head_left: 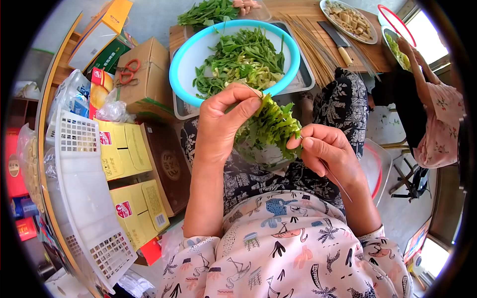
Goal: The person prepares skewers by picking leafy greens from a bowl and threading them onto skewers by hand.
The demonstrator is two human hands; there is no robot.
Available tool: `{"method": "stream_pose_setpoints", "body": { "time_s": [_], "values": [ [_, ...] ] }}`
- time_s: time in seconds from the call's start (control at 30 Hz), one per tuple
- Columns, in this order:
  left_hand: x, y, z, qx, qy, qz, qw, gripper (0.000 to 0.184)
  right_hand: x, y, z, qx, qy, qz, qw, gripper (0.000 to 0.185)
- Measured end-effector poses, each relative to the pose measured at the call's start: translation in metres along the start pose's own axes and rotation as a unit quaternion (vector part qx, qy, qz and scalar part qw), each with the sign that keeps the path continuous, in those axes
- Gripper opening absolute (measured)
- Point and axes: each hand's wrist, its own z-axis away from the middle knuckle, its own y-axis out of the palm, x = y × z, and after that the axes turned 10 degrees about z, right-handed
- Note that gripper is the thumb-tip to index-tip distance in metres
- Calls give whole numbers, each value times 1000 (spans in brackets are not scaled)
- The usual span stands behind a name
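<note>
My left hand (226, 116) pinches the upper end of a bunch of green leaves (274, 121), close to the near rim of a blue-rimmed basin (179, 74). The leaves are threaded along a thin skewer (339, 184). Its free end sticks out below my right hand (330, 151), whose thumb and fingers are closed on it beside the lower leaves. Loose leafy greens (243, 59) fill part of the basin. The basin stands on a metal tray (304, 74). The skewer's other end is hidden by the leaves and my left fingers.
Many thin skewers (310, 49) and a knife (343, 49) lie right of the basin, near a plate of food pieces (350, 21). At right, another person (439, 119) reaches over a bowl. Boxes (141, 74) and a white plastic rack (89, 188) stand left.
</note>
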Motion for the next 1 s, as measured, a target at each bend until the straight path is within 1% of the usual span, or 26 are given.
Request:
{"method": "stream_pose_setpoints", "body": {
  "time_s": [0.07, 0.17, 0.23, 0.3, 0.4, 0.43, 0.5, 0.53, 0.6, 0.63, 0.7, 0.73, 0.77, 0.83, 0.87, 0.9, 0.97, 1.0],
  "values": [
    [1, -1, -2, 14, 50, -37, 998, 14, -1, 0, -1, -7, -2, -5, 1000, 24],
    [-7, 1, -4, -17, 67, -59, 996, 15, -8, -2, -2, -13, -7, -22, 1000, 23],
    [-12, -9, -7, -66, 52, -49, 995, 17, -10, -8, -2, -17, -7, -28, 999, 23],
    [-18, -30, -11, -89, 69, -53, 992, 19, -14, -14, -1, -19, -6, -39, 999, 23],
    [-26, -65, -25, -110, 72, -123, 984, 22, -23, -28, -2, -34, 11, -44, 998, 22],
    [-29, -73, -30, -121, 63, -161, 977, 21, -26, -31, -3, -29, 11, -47, 998, 22],
    [-31, -87, -42, -139, 33, -226, 964, 21, -30, -35, -5, -56, 21, -53, 997, 22],
    [-29, -94, -49, -141, 32, -230, 962, 21, -31, -40, -5, -47, 29, -55, 997, 22],
    [-21, -107, -62, -117, 8, -326, 938, 16, -35, -46, -7, -47, 28, -60, 997, 22],
    [-17, -112, -68, -117, 5, -327, 938, 16, -37, -49, -8, -51, 26, -62, 996, 22],
    [-9, -117, -80, -32, -66, -459, 885, 15, -40, -54, -9, -60, 33, -66, 995, 22],
    [-3, -118, -86, -2, -81, -518, 852, 15, -42, -57, -10, -60, 30, -72, 995, 22],
    [3, -118, -91, -1, -84, -518, 851, 15, -43, -59, -10, -61, 27, -78, 995, 22],
    [12, -116, -102, 80, -140, -589, 792, 15, -44, -63, -10, -64, 31, -85, 994, 22],
    [16, -118, -108, 97, -176, -594, 779, 16, -45, -64, -10, -67, 34, -88, 993, 22],
    [18, -118, -115, 100, -178, -594, 778, 16, -46, -66, -10, -69, 35, -91, 993, 22],
    [20, -119, -125, 152, -279, -609, 727, 18, -48, -69, -10, -74, 30, -99, 992, 22],
    [21, -119, -127, 154, -280, -609, 726, 18, -49, -70, -10, -76, 30, -101, 992, 22]
  ]
}}
